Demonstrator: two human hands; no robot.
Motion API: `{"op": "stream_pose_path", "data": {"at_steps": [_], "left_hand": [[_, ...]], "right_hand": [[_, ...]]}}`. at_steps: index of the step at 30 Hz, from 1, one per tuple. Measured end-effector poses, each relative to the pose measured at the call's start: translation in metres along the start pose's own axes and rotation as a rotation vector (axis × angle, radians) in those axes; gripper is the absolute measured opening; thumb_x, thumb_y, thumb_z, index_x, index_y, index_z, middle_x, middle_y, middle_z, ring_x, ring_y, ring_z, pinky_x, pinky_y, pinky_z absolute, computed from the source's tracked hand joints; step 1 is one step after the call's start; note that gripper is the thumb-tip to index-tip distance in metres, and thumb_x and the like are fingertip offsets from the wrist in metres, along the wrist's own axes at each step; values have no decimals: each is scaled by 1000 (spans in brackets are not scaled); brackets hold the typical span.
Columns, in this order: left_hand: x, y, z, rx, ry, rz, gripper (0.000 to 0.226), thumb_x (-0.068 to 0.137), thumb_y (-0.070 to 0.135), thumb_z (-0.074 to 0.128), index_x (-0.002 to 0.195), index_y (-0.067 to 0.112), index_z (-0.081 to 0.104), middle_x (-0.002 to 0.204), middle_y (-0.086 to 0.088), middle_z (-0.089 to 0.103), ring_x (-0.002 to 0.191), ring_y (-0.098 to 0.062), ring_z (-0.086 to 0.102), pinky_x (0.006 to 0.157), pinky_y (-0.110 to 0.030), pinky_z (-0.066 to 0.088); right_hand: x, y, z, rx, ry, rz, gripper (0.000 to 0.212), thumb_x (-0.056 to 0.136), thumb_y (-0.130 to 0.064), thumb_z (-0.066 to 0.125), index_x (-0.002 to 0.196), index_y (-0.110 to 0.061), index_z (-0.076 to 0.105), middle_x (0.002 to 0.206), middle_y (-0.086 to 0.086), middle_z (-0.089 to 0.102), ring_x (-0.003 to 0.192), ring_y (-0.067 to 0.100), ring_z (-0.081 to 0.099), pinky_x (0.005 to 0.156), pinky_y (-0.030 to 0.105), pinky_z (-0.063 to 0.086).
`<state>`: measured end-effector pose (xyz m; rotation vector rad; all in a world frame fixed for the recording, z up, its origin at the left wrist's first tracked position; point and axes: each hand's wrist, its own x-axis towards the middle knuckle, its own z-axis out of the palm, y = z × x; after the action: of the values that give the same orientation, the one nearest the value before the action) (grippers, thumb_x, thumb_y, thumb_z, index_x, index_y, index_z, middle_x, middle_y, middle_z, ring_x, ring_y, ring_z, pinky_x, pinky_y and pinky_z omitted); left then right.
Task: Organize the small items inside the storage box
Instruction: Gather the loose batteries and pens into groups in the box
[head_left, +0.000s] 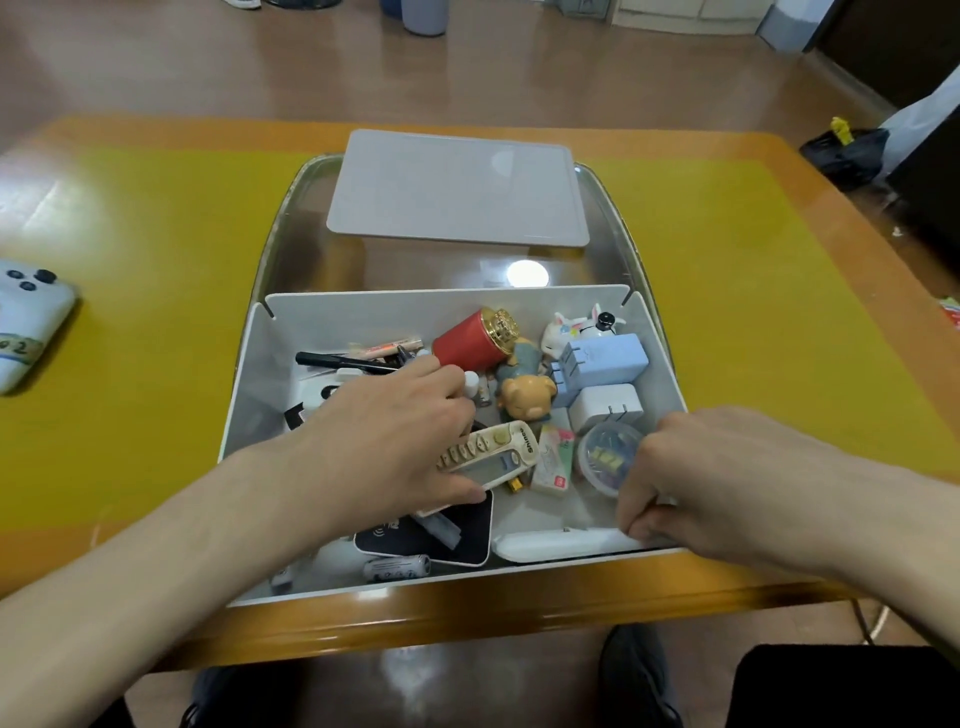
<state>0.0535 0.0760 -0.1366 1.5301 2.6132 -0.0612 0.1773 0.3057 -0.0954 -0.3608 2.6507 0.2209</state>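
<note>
Under the left hand, a remote reads "Shinco".

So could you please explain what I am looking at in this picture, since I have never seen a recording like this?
There is no machine here. One camera worn on a person's head looks forward and down at their two bare hands. On the yellow-topped table a metal tray holds a white storage box full of small items; a flat white lid lies behind it. The left hand grips a cream remote control. The right hand curls over the box's near right corner, apparently steadying it. Also inside are a red tin, a blue plug and a bear figurine.
</note>
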Motion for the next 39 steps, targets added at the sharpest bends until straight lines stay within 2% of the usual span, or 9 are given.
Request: {"op": "stream_pose_path", "data": {"at_steps": [5, 8, 12, 15, 20, 23, 26, 32, 39], "left_hand": [[4, 6, -1, -100, 29, -27, 41, 82, 59, 67, 101, 34, 40, 96, 13, 55, 93, -14, 56, 66, -32, 50], [4, 8, -5, -230, 29, -24, 32, 84, 53, 69, 107, 36, 54, 100, 15, 60, 95, -11, 59, 77, -36, 53], [5, 25, -11, -309, 183, 72, 29, 88, 59, 58, 101, 35, 70, 89, 18, 58, 83, -4, 54, 66, -30, 51], [11, 46, -5, -243, 199, 149, 34, 91, 61, 48, 97, 32, 66, 84, 16, 53, 83, -7, 52, 61, -30, 46], [23, 66, 6, -220, 125, 218, 31, 96, 57, 50, 110, 33, 63, 95, 13, 49, 85, -11, 50, 63, -29, 37], [26, 65, 6, -304, 31, 248, 36, 96, 61, 47, 105, 30, 63, 100, 12, 51, 87, -12, 52, 70, -34, 46], [21, 54, 10, -384, -3, 233, 22, 95, 45, 58, 99, 25, 66, 99, 11, 58, 89, -10, 55, 80, -34, 49], [22, 52, 19, -425, 33, 188, 13, 91, 29, 69, 81, 20, 70, 84, 7, 65, 80, -10, 56, 77, -34, 50], [12, 29, -2, -490, 18, 168, 29, 86, 48, 69, 106, 28, 76, 89, 15, 70, 80, -1, 62, 74, -20, 52]], "right_hand": [[-2, 6, 3, 57, 41, -37, 26, 74, -36, 59, 99, -39, 63, 82, -6, 64, 71, 21, 53, 54, 32, 48], [-6, 12, 4, 159, 56, -32, 27, 80, -39, 63, 105, -50, 63, 79, -20, 67, 72, 10, 58, 55, 25, 47], [-16, 22, 4, 437, 25, -35, 17, 87, -37, 74, 100, -47, 72, 68, -46, 54, 67, -15, 55, 53, 10, 40], [-24, 33, -1, 617, 167, -19, 12, 84, -31, 79, 91, -41, 78, 69, -36, 64, 64, -3, 62, 53, 8, 40], [-24, 42, -3, 591, 405, 18, 3, 85, -35, 76, 86, -37, 77, 69, -23, 68, 66, 5, 64, 54, 18, 44], [-23, 41, 1, 573, 417, 19, 5, 87, -37, 72, 86, -36, 77, 70, -26, 66, 68, 4, 63, 55, 25, 47], [-22, 39, -1, 554, 425, 9, 7, 88, -39, 69, 88, -38, 77, 72, -31, 65, 69, 2, 63, 54, 20, 45], [-18, 33, 3, 439, 440, 11, 18, 88, -47, 58, 93, -39, 74, 76, -23, 66, 71, 2, 59, 56, 29, 49], [7, 15, 10, 116, 418, -83, 34, 95, -43, 38, 93, -32, 70, 81, -16, 61, 88, 10, 49, 50, 28, 42]]}}
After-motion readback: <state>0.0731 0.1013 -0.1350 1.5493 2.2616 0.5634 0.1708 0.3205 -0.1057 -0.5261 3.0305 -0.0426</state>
